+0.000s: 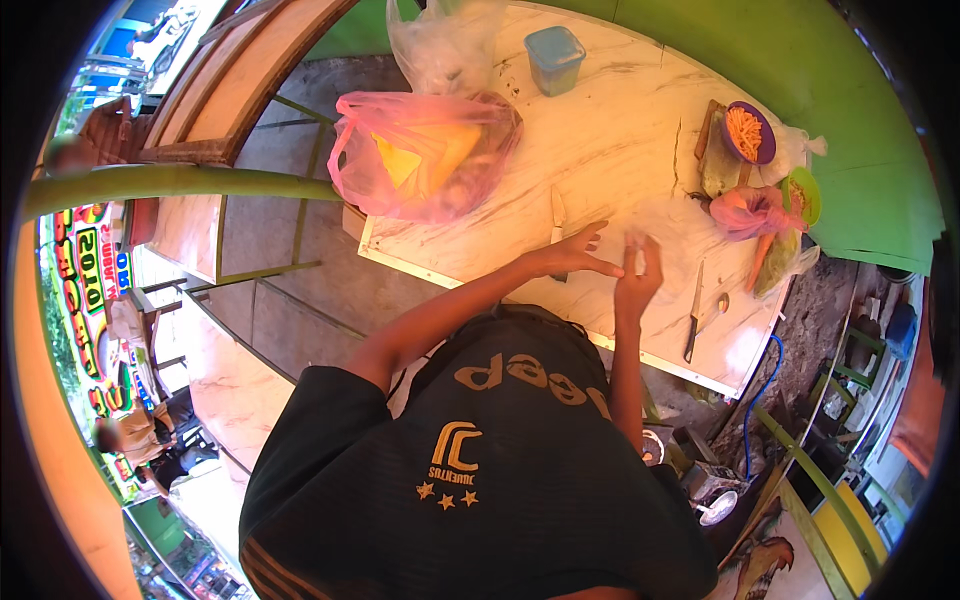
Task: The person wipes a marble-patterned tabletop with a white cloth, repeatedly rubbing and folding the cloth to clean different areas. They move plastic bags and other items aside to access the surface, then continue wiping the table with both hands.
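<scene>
Above the marble-patterned table, my left hand is held with its fingers apart, its thumb close to or touching my right hand. My right hand is raised with bent, blurred fingers. A crumpled clear plastic bag lies behind it; whether the fingers pinch the plastic cannot be made out. A knife with a pale handle lies just beyond my left hand, which partly hides it. To the right of my right hand are a black-handled knife and a small spoon.
A pink plastic bag holding folded yellow sheets lies left, near a clear bag and a lidded blue tub. At right are a purple bowl of orange strips, a green bowl, a pink bag and a carrot.
</scene>
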Demonstrator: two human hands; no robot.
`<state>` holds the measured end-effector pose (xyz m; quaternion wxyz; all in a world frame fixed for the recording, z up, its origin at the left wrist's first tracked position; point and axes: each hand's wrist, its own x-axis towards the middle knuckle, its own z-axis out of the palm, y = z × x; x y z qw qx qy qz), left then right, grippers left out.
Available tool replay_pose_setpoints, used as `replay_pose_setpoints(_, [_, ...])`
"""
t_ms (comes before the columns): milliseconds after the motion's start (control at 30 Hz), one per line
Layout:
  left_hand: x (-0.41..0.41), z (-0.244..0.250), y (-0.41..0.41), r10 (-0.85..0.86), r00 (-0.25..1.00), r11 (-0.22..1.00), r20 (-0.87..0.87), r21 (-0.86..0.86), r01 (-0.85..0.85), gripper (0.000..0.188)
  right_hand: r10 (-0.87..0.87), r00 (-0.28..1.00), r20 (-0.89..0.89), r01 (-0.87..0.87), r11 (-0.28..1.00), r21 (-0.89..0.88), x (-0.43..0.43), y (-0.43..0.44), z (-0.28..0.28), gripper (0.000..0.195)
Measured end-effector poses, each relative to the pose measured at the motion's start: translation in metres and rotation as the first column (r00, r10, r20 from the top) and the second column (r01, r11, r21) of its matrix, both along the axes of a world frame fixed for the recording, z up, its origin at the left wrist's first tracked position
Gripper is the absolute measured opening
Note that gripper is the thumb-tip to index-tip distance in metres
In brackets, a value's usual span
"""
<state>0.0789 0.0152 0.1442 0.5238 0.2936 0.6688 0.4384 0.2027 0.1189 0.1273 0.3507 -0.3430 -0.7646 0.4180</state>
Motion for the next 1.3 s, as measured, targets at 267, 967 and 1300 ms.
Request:
replay_pose_setpoints(267, [-0.015,-0.07,0.017,0.426,0.896,0.897,0.127,0.066,-0.436,0.069,0.299,0.949,0.097,-0.273,0.937,-0.218,0.007,-0.013,0.025,0.034])
replay_pose_setpoints(967, [-0.013,-0.122,0.041,0.186,0.973,0.973,0.134,-0.166,-0.163,0.108,0.041,0.956,0.289,0.155,0.769,-0.62,0.033,0.048,-0.054,0.066])
replay_pose_setpoints(1300, [-0.037,-0.095,0.061,0.39,0.872,0.9,0.297,0.079,-0.429,0.086,-0.13,0.991,0.006,0.09,0.649,-0.755,0.017,0.077,-0.027,0.052])
